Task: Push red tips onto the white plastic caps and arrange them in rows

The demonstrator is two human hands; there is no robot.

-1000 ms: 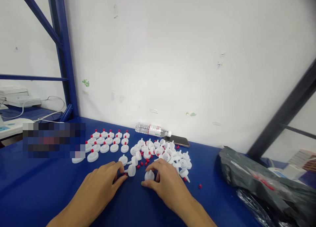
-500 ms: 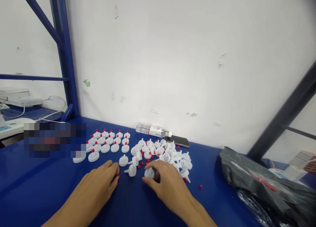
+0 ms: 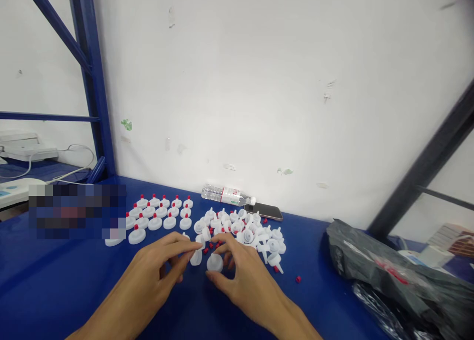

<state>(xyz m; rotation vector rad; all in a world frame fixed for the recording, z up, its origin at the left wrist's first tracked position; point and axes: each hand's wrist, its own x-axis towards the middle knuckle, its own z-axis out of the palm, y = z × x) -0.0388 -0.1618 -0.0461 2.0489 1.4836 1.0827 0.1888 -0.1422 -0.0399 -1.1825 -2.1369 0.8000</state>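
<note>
Fingers of the L hand [image 3: 153, 263]: thumb + index tips together, can't tell if anything's btwn them. R hand [image 3: 250, 276] has thumb & fingers closed round a wht spout cap [image 3: 215, 262], just R of the L fingertips.

Rest, L to R: pwr strip [image 3: 22, 188] at far L, then pixelated patch, then rows of upright wht caps w/ red tips [image 3: 155, 222] on blue tbl [image 3: 192, 313]. Loose wht cap [image 3: 196, 257] by L fingertips, partly hidden. Clear bottle [image 3: 231, 195] on its side nr wall, neck next to dk phone [image 3: 267, 211]. In front, heap of wht spout pcs [image 3: 248, 236], lying every which way, w/ red bits among them. Single red tip [image 3: 298, 279] R of heap. Far R: gray plastic bag [image 3: 370, 256].
</note>
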